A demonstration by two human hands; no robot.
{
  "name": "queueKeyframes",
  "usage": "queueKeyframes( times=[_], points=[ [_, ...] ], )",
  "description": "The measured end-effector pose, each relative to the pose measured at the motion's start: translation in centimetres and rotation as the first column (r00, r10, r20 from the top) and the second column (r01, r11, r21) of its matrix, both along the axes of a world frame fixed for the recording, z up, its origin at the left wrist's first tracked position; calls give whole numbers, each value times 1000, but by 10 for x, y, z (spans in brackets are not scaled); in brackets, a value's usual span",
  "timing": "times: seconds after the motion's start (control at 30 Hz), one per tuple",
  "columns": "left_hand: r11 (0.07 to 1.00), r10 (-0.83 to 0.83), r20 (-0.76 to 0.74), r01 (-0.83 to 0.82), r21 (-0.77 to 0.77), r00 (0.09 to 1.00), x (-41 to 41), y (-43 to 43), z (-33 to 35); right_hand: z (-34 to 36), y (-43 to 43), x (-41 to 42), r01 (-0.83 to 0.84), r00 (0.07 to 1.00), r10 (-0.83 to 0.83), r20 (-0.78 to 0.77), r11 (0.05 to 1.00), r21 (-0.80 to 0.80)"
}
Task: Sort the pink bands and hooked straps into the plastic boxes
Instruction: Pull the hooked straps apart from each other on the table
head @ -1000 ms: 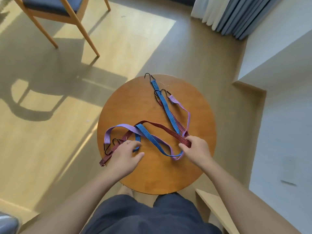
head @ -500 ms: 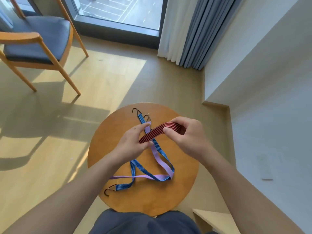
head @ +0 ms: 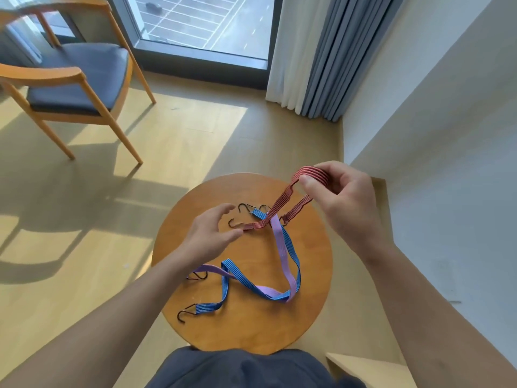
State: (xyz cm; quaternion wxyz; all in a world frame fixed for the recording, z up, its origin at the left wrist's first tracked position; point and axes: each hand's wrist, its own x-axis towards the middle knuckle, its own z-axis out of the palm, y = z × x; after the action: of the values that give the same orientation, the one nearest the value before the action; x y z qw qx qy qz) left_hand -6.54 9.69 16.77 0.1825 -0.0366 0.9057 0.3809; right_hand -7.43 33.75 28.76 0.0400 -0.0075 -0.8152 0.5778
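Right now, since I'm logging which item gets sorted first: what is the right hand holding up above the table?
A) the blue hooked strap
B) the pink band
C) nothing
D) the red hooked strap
D: the right hand pinches the folded red hooked strap above the round table, while the blue hooked strap and the pink band lie on the tabletop.

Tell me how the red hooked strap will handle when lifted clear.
Probably floppy: the red hooked strap bends sharply in the right hand and sags. Its hook ends will likely swing. It crosses the blue hooked strap and pink band, so hooks may snag.
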Motion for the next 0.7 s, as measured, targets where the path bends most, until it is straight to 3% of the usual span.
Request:
queueKeyframes(
  times=[0.17, 0.27, 0.33, 0.43, 0.5, 0.6, 0.7],
  points=[
    [964, -144, -157, 174, 200, 977, -12, 33, 34, 16, -12, 3, -220, 974, 218, 54, 975, 26],
    [933, -177, -241, 241, 267, 954, -19, 60, 58, 23, -17, 1, -309, 946, 315, 73, 947, -85],
    [932, -153, -262, 228, 282, 953, -24, 70, 62, 22, -15, 0, -281, 956, 290, 55, 952, -123],
    [911, -32, -168, 98, 400, 985, -27, 66, 56, -4, -7, -4, -114, 993, 114, 18, 994, -1],
    [849, 75, -21, -53, 526, 997, -24, 58, 54, -38, -3, -5, -83, 988, 67, 136, 990, 112],
    [738, 150, 121, -193, 647, 981, -20, 51, 55, -104, -9, -2, -304, 872, 136, 469, 903, 303],
    [651, 177, 184, -255, 715, 967, -17, 48, 55, -166, -20, 4, -437, 763, 184, 620, 853, 286]
  ],
)
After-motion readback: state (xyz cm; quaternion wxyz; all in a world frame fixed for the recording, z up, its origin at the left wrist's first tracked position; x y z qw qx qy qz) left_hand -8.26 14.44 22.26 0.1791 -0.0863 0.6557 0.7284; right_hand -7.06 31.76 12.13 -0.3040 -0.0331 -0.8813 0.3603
